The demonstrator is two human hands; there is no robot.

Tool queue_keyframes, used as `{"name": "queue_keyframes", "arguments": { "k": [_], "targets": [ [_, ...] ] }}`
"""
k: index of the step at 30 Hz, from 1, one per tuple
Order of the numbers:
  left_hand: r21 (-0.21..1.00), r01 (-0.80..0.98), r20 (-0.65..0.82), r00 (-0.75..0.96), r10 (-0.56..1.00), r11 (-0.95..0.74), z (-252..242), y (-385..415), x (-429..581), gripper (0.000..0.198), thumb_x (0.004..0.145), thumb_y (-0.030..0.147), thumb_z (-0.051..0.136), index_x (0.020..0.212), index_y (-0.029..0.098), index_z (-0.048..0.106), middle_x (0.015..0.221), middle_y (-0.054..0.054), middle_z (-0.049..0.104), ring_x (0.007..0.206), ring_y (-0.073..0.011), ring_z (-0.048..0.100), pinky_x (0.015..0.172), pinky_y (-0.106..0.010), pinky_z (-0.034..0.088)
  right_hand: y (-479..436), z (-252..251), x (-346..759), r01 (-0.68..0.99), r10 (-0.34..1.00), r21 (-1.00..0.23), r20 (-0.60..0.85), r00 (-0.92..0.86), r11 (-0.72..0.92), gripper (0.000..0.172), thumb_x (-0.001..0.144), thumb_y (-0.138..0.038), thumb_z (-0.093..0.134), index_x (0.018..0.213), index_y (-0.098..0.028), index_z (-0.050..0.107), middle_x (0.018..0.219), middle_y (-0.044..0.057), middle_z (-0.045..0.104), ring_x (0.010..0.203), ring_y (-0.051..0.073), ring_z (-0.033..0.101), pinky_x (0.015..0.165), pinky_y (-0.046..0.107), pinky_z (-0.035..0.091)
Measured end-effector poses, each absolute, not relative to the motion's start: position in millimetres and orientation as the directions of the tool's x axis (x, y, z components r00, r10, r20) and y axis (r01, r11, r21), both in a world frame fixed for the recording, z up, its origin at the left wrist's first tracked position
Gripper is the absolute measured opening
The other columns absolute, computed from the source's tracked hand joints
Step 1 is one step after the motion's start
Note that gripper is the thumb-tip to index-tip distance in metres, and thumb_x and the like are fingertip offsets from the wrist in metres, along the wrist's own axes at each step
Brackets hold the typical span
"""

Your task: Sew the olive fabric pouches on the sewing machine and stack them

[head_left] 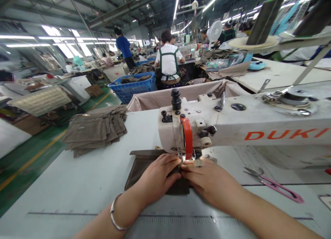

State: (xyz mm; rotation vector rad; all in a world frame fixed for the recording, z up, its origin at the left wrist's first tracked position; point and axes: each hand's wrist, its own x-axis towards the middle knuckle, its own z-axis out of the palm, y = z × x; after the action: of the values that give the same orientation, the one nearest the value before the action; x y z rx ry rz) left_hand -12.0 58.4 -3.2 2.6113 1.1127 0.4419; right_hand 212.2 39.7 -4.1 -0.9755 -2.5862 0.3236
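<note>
A pale, smooth table (64, 190) fills the near part of the scene, with a ruler (181, 219) printed along its near edge. A white sewing machine (232, 123) reaches in from the right. The dark brown cloth (139, 168) lies flat on the table under the machine's head, beside its orange guard (188, 139). The left hand (160, 177), a bracelet (112, 215) on its wrist, and the right hand (207, 175) rest on the cloth with fingertips nearly meeting by the needle area; whether either pinches it, I cannot tell.

Far left on the table is a pile (95, 128) of brown pieces; at right lie pink-handled snips (276, 187). Past the far edge hang pinkish drapes (152, 100), then a blue crate (134, 90) of brown pieces. The room is a wide workshop: green floor (31, 171) with a yellow line, tube lamps (213, 0), a white fan (216, 31), a person in a white top (167, 61) seated with their back turned, and another in blue (124, 47) standing.

Orange letters (279, 134) on the machine read "DUKI", cut off at the right. The label (82, 128) on the top piece of the pile is too small to read.
</note>
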Motion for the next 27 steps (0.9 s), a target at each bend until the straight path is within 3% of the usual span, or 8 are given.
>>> {"name": "queue_keyframes", "arguments": {
  "k": [3,6,9,12,15,19,24,27],
  "targets": [
    [0.341,0.648,0.084,0.700,0.709,-0.681,3,44,-16,0.076,0.076,0.045,0.073,0.139,0.017,0.041,0.144,-0.013,0.045,0.133,-0.0304,0.041,0.110,-0.050,0.038,39,14,239,0.626,0.726,-0.407,0.160,-0.668,0.665,0.034,0.082,-0.005,0.053,0.106,-0.028,0.063,0.111,0.002,0.063,0.113,0.022,0.051,0.097,0.041,0.039],
    [0.310,0.630,0.078,0.730,0.679,-0.712,4,34,-17,0.058,0.083,0.026,0.062,0.138,0.016,0.044,0.145,-0.012,0.045,0.135,-0.0280,0.039,0.111,-0.048,0.038,46,13,256,0.669,0.767,-0.418,0.119,-0.631,0.615,0.040,0.076,0.000,0.055,0.104,-0.028,0.061,0.111,0.002,0.060,0.110,0.023,0.051,0.094,0.040,0.042],
    [0.314,0.614,0.145,0.722,0.676,-0.724,1,31,-14,0.052,0.080,0.008,0.049,0.131,0.014,0.050,0.140,-0.012,0.050,0.132,-0.0246,0.043,0.111,-0.045,0.039,57,-6,251,0.740,0.853,-0.434,0.166,-0.494,0.513,0.022,0.078,-0.007,0.062,0.094,-0.022,0.059,0.098,0.004,0.060,0.093,0.022,0.058,0.081,0.036,0.047],
    [0.314,0.649,0.185,0.674,0.715,-0.693,-3,32,-10,0.053,0.076,0.007,0.054,0.128,0.014,0.052,0.136,-0.011,0.054,0.128,-0.0263,0.046,0.110,-0.047,0.040,62,-22,234,0.794,0.903,-0.432,0.219,-0.368,0.429,0.007,0.085,-0.018,0.060,0.092,-0.019,0.058,0.090,0.005,0.060,0.081,0.022,0.059,0.072,0.035,0.049],
    [0.310,0.658,0.227,0.649,0.726,-0.686,-6,36,-9,0.043,0.085,0.012,0.054,0.127,0.018,0.053,0.130,-0.008,0.058,0.121,-0.0240,0.052,0.107,-0.044,0.044,53,-24,223,0.718,0.828,-0.412,0.289,-0.481,0.561,0.012,0.090,-0.018,0.053,0.100,-0.019,0.060,0.099,0.007,0.062,0.091,0.023,0.058,0.078,0.037,0.048],
    [0.257,0.610,0.300,0.687,0.662,-0.749,-6,39,-9,0.039,0.093,0.009,0.043,0.131,0.016,0.048,0.129,-0.008,0.059,0.121,-0.0195,0.053,0.107,-0.038,0.045,34,-17,215,0.445,0.593,-0.424,0.337,-0.731,0.789,0.024,0.092,-0.013,0.046,0.106,-0.022,0.062,0.106,0.004,0.065,0.098,0.019,0.057,0.087,0.036,0.046],
    [0.163,0.565,0.197,0.784,0.588,-0.809,-10,38,-4,0.038,0.094,0.011,0.046,0.132,0.011,0.047,0.131,-0.011,0.056,0.126,-0.0228,0.049,0.111,-0.040,0.040,26,-15,211,0.443,0.593,-0.439,0.301,-0.747,0.781,0.020,0.088,-0.013,0.049,0.097,-0.020,0.066,0.096,0.005,0.067,0.099,0.020,0.058,0.089,0.037,0.046],
    [0.158,0.565,0.170,0.792,0.586,-0.810,-11,42,-3,0.037,0.093,0.012,0.050,0.130,0.013,0.048,0.129,-0.009,0.056,0.124,-0.0221,0.050,0.111,-0.038,0.040,26,-16,209,0.466,0.607,-0.433,0.283,-0.743,0.772,0.023,0.086,-0.013,0.051,0.101,-0.021,0.066,0.098,0.004,0.067,0.098,0.021,0.058,0.088,0.037,0.046]
  ]
}}
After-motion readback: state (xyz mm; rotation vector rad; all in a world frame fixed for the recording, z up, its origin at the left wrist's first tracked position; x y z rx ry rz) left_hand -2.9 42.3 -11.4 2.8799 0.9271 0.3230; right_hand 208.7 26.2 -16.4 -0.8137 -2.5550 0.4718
